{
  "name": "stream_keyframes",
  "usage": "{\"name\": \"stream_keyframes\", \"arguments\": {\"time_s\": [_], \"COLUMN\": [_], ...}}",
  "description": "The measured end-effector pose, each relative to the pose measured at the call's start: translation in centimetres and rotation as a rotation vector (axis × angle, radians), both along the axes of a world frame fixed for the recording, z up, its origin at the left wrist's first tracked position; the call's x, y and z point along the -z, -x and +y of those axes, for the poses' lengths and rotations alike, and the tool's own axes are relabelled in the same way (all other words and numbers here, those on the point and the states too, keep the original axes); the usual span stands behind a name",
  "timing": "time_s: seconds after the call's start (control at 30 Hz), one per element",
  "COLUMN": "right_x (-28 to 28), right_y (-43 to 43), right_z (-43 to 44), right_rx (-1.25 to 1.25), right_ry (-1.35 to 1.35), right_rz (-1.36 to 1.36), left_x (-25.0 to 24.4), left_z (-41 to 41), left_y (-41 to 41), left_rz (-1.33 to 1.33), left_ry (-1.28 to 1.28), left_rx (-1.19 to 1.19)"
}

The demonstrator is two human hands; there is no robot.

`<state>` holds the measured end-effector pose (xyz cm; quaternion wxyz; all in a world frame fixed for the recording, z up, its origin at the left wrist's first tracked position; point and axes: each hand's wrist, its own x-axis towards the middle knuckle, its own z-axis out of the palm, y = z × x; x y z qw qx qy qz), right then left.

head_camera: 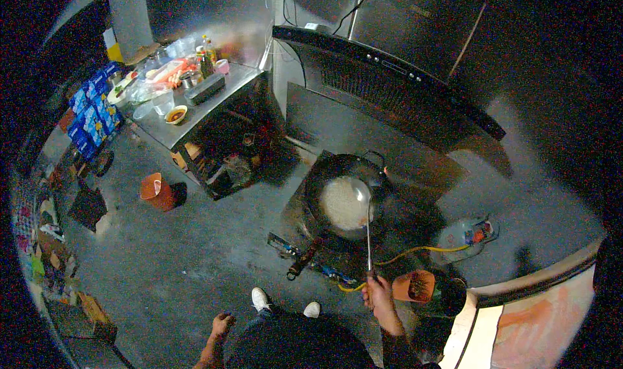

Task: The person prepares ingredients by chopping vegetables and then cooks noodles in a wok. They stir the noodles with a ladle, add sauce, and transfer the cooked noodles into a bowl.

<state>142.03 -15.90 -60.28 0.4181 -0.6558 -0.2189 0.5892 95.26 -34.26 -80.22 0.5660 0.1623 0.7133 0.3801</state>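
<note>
My right hand (pixel 378 296) grips the handle of a long metal ladle (pixel 369 237). The ladle's bowl rests over the right part of a pale, cloudy liquid (pixel 343 203) in a large dark wok (pixel 315 186). That wok sits on a gas stove (pixel 297 213) with a yellow hose (pixel 418 250) running off to its right. Low at my left side hangs my left hand (pixel 224 324), its fingers curled and nothing seen in them.
A dark range hood (pixel 384 92) overhangs the stove. At upper left a metal table (pixel 163 133) carries a bowl of brown sauce (pixel 175 115), bottles (pixel 207 57) and bagged food. Orange bins stand on the floor at left (pixel 158 191) and right of the stove (pixel 412 286).
</note>
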Motion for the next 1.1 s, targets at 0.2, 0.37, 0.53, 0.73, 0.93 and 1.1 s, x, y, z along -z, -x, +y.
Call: {"name": "stream_keyframes", "arguments": {"time_s": [0.2,0.37,0.53,0.73,0.93,1.1], "right_x": [-0.3,0.8,3.0,2.0,0.1,-4.4], "right_y": [0.1,0.4,-1.1,0.0,-1.0,0.4], "right_z": [-0.5,1.9,2.6,4.2,2.7,-0.4], "right_rx": [-0.033,0.071,0.052,0.033,0.049,0.05], "right_ry": [-0.049,-0.02,-0.057,0.152,0.06,0.125], "right_rz": [-0.153,-0.154,-0.156,0.125,1.368,1.115], "left_x": [-4.8,-7.5,-4.1,2.0,2.9,-2.4], "left_z": [4.2,5.7,3.8,0.9,0.6,3.2], "left_y": [-3.5,-4.4,-3.0,-0.4,0.8,-0.2], "left_rz": [0.241,0.263,0.357,0.259,0.419,0.317], "left_ry": [0.063,0.025,-0.139,-0.005,-0.038,0.16], "left_rx": [0.296,0.327,0.384,0.286,0.422,0.431]}}
